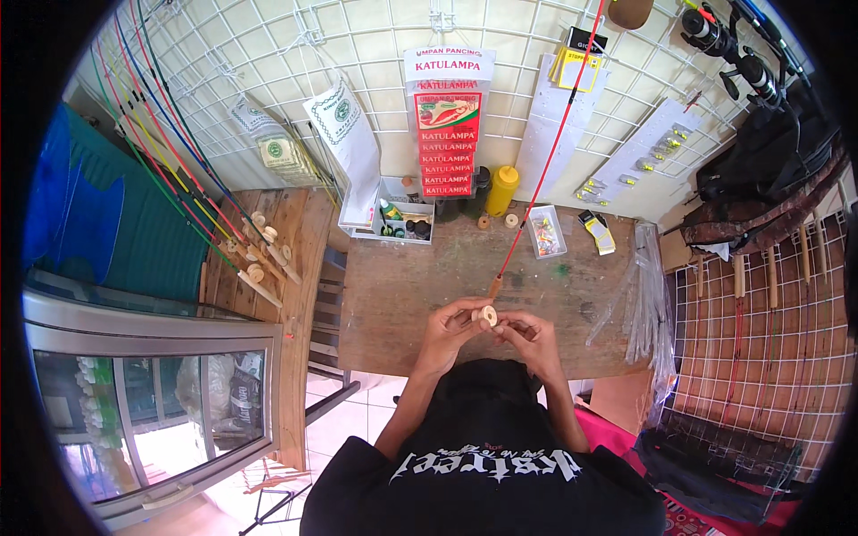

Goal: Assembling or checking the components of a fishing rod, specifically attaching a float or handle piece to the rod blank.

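A thin red fishing rod [545, 165] rises from my hands over the table and leans away to the upper right. At its lower end is a short wooden handle [496, 286], with a small round wooden reel [488, 315] beside it. My left hand [454, 334] is closed around the handle and the left side of the reel. From the right, my right hand [529, 341] pinches at the reel's edge with thumb and forefinger. My fingers partly cover the reel and the handle's end. Any line on it is too fine to see.
On the wooden table [420, 295] are a yellow bottle [503, 190], a clear box [546, 232] of small colourful pieces, a white organizer [388, 234] and clear plastic tubes [648, 304]. Several rods with wooden reels [259, 255] lie at left. Packets hang on the wire grid [357, 36].
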### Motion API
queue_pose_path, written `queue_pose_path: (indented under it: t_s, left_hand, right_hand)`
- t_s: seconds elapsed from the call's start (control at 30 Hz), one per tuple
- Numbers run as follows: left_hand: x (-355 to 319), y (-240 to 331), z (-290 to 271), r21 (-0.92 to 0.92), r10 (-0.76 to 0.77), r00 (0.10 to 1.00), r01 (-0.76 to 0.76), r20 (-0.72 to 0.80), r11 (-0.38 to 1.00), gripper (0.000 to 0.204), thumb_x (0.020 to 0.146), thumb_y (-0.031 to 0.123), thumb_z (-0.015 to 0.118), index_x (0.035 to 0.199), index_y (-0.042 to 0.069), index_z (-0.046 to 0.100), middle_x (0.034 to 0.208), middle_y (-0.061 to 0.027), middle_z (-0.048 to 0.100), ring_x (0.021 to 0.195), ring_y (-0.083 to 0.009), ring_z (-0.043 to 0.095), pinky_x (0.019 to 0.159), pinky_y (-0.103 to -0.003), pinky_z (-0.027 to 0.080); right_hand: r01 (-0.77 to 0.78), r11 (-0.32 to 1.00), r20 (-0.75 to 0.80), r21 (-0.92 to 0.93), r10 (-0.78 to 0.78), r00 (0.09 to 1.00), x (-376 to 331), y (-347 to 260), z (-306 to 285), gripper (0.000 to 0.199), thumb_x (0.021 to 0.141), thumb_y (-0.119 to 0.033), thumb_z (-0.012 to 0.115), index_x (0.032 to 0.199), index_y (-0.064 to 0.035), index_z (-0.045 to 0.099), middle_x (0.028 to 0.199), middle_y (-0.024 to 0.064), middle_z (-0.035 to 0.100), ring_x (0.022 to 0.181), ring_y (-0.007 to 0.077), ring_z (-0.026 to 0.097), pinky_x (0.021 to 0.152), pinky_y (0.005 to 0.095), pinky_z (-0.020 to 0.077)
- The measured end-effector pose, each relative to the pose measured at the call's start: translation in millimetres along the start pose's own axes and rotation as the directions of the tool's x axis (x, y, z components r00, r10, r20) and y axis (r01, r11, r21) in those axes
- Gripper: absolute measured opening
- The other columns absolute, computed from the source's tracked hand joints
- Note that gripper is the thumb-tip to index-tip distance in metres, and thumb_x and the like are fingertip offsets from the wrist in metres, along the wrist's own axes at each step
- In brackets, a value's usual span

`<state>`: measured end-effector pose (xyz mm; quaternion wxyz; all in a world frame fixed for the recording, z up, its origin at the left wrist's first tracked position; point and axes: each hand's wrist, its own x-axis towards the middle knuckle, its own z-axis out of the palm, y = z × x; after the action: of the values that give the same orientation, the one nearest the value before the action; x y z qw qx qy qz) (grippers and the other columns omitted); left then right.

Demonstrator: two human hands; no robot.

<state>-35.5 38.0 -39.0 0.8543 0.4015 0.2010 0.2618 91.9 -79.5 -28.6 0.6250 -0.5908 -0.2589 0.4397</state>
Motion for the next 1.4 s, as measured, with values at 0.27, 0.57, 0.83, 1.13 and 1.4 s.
queue_pose_path:
  t_s: [0.27,0.57,0.83,1.13,1.4]
  left_hand:
    - [0,-2,-4,0.153,0.044,0.999,-0.04,-0.02,0.987,0.039,0.072,-0.007,0.072,0.109,-0.004,0.06,0.106,-0.0096,0.06,0.096,-0.016,0.06,0.086,-0.027,0.05]
    - [2,-3,-7,0.249,0.188,0.982,-0.185,0.012,0.951,0.038,0.069,-0.01,0.071,0.106,-0.005,0.062,0.107,-0.0135,0.061,0.095,-0.0185,0.061,0.083,-0.028,0.052]
    - [-2,6,-6,-0.068,0.19,0.974,-0.199,-0.122,0.978,0.036,0.071,-0.009,0.071,0.106,-0.005,0.061,0.107,-0.0124,0.06,0.094,-0.0173,0.061,0.084,-0.028,0.051]
    - [3,3,-17,0.263,0.159,0.985,-0.136,-0.069,0.955,0.031,0.075,-0.009,0.069,0.104,-0.004,0.06,0.097,-0.0083,0.062,0.086,-0.0141,0.062,0.079,-0.024,0.05]
    - [3,10,-35,0.085,0.219,0.949,-0.205,-0.226,0.975,0.026,0.079,-0.006,0.066,0.103,-0.002,0.06,0.098,-0.0067,0.062,0.089,-0.0126,0.06,0.079,-0.024,0.048]
  right_hand:
    - [0.227,0.833,-0.022,-0.505,-0.276,0.961,2,-14,8,0.01,0.089,-0.006,0.056,0.095,0.002,0.06,0.08,0.0073,0.057,0.075,0.0154,0.06,0.069,0.0285,0.0476]
    - [0.044,0.978,-0.021,0.204,-0.041,0.999,2,-14,16,0.014,0.095,-0.011,0.047,0.085,-0.0016,0.05,0.076,0.0027,0.052,0.075,0.0111,0.053,0.068,0.0261,0.0424]
    - [0.186,0.696,0.105,-0.694,-0.157,0.982,10,0,-7,0.016,0.094,-0.013,0.05,0.085,-0.001,0.055,0.078,0.0036,0.055,0.074,0.0154,0.054,0.068,0.0313,0.0433]
    - [0.015,0.777,-0.009,0.629,-0.012,1.0,23,-3,-18,0.013,0.091,-0.019,0.057,0.089,-0.0082,0.051,0.072,0.0004,0.054,0.065,0.0121,0.055,0.061,0.0264,0.0455]
    - [-0.172,0.912,-0.545,0.371,0.364,0.756,45,137,-104,0.018,0.089,-0.03,0.061,0.089,-0.0134,0.053,0.075,-0.0016,0.056,0.062,0.0107,0.052,0.056,0.0242,0.0426]
